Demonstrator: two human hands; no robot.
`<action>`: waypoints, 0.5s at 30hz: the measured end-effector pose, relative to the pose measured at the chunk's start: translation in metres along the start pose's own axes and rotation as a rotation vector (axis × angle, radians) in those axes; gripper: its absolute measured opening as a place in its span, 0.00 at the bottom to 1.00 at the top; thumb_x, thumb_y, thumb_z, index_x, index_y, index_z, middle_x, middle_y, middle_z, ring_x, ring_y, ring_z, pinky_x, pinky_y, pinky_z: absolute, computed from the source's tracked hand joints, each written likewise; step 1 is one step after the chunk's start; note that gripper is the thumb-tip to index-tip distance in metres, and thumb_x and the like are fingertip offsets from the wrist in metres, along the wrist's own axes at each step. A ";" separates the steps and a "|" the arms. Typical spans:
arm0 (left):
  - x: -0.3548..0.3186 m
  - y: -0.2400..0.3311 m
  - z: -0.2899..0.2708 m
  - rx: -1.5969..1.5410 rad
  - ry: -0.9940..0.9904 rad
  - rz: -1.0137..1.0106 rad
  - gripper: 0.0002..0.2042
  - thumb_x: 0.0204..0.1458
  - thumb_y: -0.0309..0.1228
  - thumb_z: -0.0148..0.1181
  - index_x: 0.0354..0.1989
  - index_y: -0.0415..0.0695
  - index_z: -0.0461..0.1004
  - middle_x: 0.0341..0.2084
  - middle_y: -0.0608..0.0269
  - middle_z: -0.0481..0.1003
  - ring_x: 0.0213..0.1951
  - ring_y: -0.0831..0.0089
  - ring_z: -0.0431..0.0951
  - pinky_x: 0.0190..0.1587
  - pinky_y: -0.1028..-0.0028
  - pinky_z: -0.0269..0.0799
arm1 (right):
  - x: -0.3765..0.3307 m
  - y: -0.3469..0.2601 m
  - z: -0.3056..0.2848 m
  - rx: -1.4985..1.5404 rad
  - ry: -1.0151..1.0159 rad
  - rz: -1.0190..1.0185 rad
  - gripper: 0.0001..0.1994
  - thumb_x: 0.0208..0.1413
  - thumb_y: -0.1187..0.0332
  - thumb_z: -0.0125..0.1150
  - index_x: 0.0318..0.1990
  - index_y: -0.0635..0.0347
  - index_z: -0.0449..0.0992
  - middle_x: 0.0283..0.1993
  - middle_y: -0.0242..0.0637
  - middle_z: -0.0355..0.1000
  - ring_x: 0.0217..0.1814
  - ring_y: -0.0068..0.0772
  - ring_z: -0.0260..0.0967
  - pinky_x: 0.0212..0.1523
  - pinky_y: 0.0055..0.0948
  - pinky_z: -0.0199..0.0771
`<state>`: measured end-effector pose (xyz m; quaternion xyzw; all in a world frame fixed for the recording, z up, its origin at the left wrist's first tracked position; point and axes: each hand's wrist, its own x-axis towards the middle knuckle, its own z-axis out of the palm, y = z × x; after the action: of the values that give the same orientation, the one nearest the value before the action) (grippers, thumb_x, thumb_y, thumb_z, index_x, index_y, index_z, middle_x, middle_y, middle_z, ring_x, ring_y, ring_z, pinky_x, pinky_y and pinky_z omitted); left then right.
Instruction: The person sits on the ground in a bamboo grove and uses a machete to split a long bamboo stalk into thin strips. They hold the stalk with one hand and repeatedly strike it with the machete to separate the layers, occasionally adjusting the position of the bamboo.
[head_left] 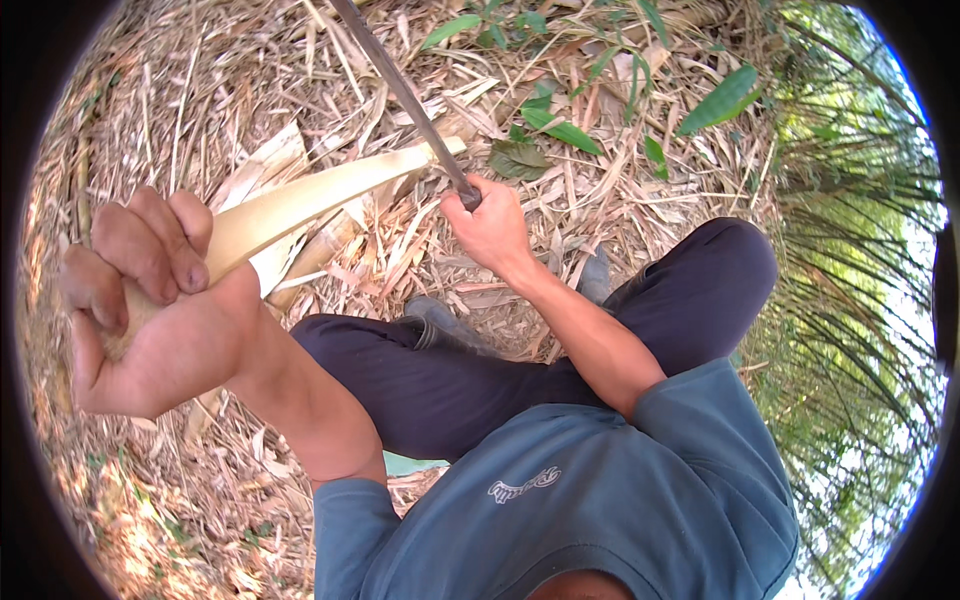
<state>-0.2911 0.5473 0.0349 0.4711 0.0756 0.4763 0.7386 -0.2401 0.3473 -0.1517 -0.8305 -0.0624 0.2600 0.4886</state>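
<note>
My left hand [155, 290], raised at the left, is closed around the broad end of a pale bamboo strip [310, 200]. The strip has a smooth, peeled-looking face and narrows towards its far end. My right hand [490, 225] grips a long dark knife [405, 95] at its lower end, with the handle mostly hidden in the fist. The blade, seen nearly edge-on, points up and to the left. It crosses the strip close to the narrow tip; whether the two touch, I cannot tell.
Dry leaves and pale shavings [390, 250] cover the ground. Green leaves [560, 125] grow just beyond my right hand. My bent legs [430, 380] and dark boots [450, 330] lie below the knife. Thin stalks and foliage [850, 290] stand at the right.
</note>
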 end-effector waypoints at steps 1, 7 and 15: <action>0.006 -0.014 -0.010 -0.086 -0.036 -0.065 0.16 0.49 0.45 0.43 0.16 0.55 0.51 0.09 0.67 0.51 0.13 0.77 0.46 0.17 0.75 0.41 | 0.000 -0.006 -0.011 0.026 0.053 -0.014 0.14 0.53 0.63 0.60 0.27 0.67 0.77 0.14 0.40 0.67 0.16 0.31 0.62 0.23 0.34 0.62; 0.029 -0.089 -0.012 -0.184 -0.035 -0.340 0.16 0.52 0.45 0.41 0.17 0.54 0.49 0.09 0.67 0.50 0.14 0.77 0.46 0.18 0.75 0.44 | -0.022 -0.029 -0.093 0.119 0.419 0.068 0.09 0.59 0.65 0.63 0.32 0.62 0.78 0.18 0.21 0.65 0.18 0.14 0.56 0.19 0.24 0.53; 0.029 -0.173 0.063 -0.238 -0.254 -0.525 0.15 0.50 0.43 0.41 0.18 0.53 0.47 0.11 0.67 0.48 0.15 0.76 0.46 0.20 0.74 0.46 | -0.146 -0.091 -0.180 0.315 0.948 0.039 0.12 0.64 0.67 0.61 0.27 0.57 0.71 0.17 0.23 0.61 0.15 0.16 0.57 0.18 0.21 0.57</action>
<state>-0.1310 0.5129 -0.0541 0.4014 0.0455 0.2123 0.8898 -0.2632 0.2021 0.0490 -0.7745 0.2220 -0.1309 0.5777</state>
